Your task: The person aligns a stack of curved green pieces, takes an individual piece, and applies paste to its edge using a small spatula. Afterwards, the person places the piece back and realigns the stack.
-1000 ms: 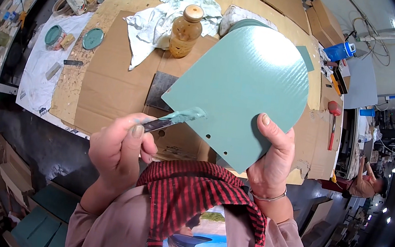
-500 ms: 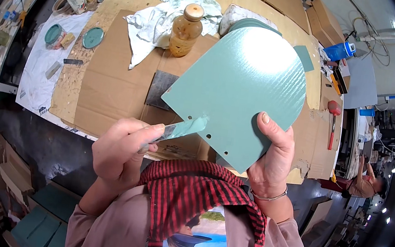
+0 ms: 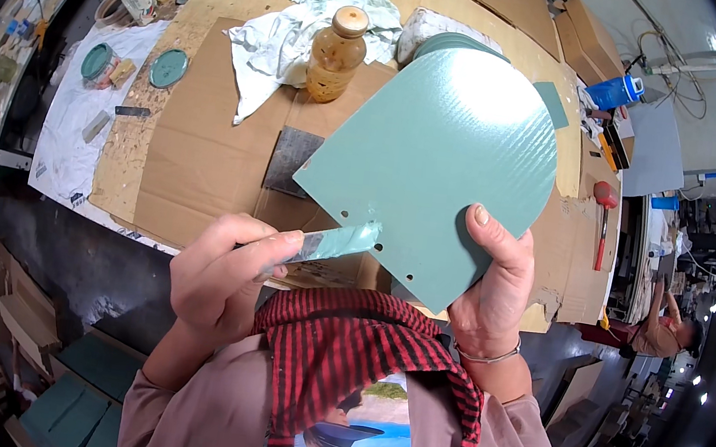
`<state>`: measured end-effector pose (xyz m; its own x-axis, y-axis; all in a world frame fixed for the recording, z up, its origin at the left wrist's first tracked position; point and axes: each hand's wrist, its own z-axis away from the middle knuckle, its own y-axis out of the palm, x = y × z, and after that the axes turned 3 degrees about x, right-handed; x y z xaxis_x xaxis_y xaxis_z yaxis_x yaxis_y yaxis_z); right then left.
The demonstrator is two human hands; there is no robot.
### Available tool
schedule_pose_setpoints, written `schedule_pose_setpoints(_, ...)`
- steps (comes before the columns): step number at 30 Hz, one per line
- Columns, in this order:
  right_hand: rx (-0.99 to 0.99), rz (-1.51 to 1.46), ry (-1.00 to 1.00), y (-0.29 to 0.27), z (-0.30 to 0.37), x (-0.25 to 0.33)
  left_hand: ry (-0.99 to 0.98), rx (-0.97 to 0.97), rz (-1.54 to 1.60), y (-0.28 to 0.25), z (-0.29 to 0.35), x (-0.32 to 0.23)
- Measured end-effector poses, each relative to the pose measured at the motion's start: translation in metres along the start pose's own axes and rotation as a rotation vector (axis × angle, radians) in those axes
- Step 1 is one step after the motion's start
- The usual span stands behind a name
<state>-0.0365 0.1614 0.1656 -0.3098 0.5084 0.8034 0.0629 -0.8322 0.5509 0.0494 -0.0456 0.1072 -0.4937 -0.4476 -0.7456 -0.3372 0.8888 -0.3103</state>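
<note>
My right hand (image 3: 493,285) grips the lower right edge of a glossy green panel (image 3: 437,162), thumb on top and the other fingers underneath. The panel is rounded at its far end, with a row of small holes along its straight near edge. In my left hand (image 3: 231,271) is a putty knife (image 3: 328,245), its flat blade smeared with green paste. The blade's tip lies against the panel's face near the holes. Part of the knife is hidden by my fingers.
Behind the panel stand an amber bottle (image 3: 337,56) and a stained white rag (image 3: 264,42). A dark square plate (image 3: 290,162) lies on cardboard (image 3: 200,124). Further left are an open green jar (image 3: 98,65) and its lid (image 3: 169,68). A red mallet (image 3: 603,222) lies right.
The putty knife and my left hand have shifted slightly right along the panel's near edge, toward the middle hole. My right hand and the panel stay nearly still.
</note>
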Motion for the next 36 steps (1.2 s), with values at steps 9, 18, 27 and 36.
schedule_pose_setpoints(9, 0.004, -0.002, 0.000, 0.001, 0.001, 0.001, -0.039, -0.006, 0.024, 0.001, -0.001, -0.002)
schedule_pose_setpoints(18, -0.007, 0.021, -0.002, 0.000, 0.001, 0.000, 0.046, -0.012, -0.027, -0.002, 0.001, 0.000)
schedule_pose_setpoints(27, -0.017, 0.047, -0.015, 0.003, 0.002, 0.000, 0.116, -0.014, -0.122, -0.005, -0.003, -0.002)
schedule_pose_setpoints(36, -0.010, 0.061, 0.002, 0.003, 0.002, 0.000, 0.133, 0.011, -0.166, -0.009, -0.007, -0.004)
